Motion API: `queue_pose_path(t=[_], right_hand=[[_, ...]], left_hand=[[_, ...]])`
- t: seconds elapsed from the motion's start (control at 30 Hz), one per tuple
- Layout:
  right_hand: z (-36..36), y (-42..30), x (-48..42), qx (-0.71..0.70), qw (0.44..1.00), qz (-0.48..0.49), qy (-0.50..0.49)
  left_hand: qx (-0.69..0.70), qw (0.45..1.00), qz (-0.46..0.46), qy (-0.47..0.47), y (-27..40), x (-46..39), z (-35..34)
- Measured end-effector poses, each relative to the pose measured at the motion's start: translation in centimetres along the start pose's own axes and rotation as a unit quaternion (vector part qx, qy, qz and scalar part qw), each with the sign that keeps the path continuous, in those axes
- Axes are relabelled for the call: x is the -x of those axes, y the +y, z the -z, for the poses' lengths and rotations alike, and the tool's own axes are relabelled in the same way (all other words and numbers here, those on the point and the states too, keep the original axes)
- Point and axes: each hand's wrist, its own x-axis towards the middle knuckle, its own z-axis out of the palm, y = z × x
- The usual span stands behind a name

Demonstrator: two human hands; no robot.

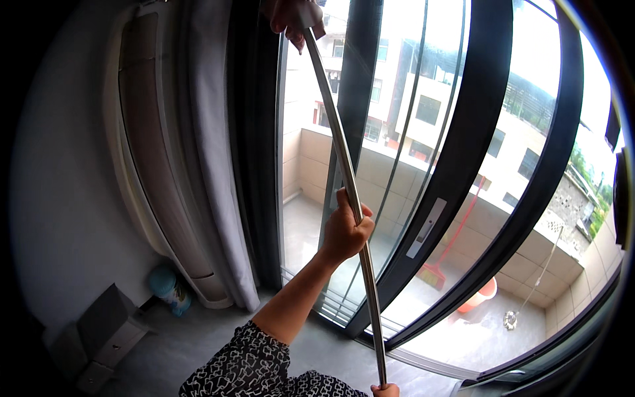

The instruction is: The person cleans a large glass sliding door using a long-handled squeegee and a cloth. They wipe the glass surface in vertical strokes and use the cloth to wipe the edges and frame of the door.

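Note:
My left hand (347,231) is closed around the middle of a long metal pole (330,97). At the bottom edge of the picture, my right hand (386,390) grips the pole's lower end and is only partly visible. The pole leans up and to the left in front of a sliding glass door (392,198) with dark frames. Its top carries a pinkish mop or cloth head (292,22) with a pale plate, close to the upper glass. That head is dim and blurred, so whether it touches the pane is unclear.
Grey curtains (211,149) and a tall floor-standing air conditioner (154,149) stand left of the door. Below are a blue container (168,288) and a grey drawer cabinet (111,322). Beyond the glass, the balcony holds a red broom (434,273), an orange bucket (478,295) and a string mop (511,320).

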Motion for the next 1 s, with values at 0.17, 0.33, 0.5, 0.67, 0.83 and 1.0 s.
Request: queue_pose_path(t=[0.17, 0.33, 0.5, 0.67, 0.83, 1.0], right_hand=[[-1.0, -1.2, 0.0, -0.004, 1.000, -0.001, -0.002], [0.1, -5.6, -0.8, -0.021, 0.997, 0.016, 0.072], [-1.6, -5.0, -1.6, -0.036, 0.995, 0.027, 0.091], [-3.8, -2.1, -0.6, -0.145, 0.987, 0.003, 0.065], [-4.1, 1.4, -1.0, -0.100, 0.989, -0.023, 0.108], [-1.6, 1.0, -4.9, -0.009, 0.977, 0.027, 0.209]], left_hand=[[-0.035, 0.999, 0.014, -0.022, 0.7, -0.3, 1.2], [0.089, 0.995, 0.041, 0.000, 0.0, -4.1, 2.5], [0.043, 0.997, 0.064, -0.014, 0.9, -4.3, 2.8], [0.073, 0.996, 0.046, -0.022, -1.5, -0.6, 0.8], [0.102, 0.986, 0.020, -0.128, -1.2, 3.0, -2.2], [0.094, 0.984, -0.083, -0.128, -0.2, -4.4, -4.5]])
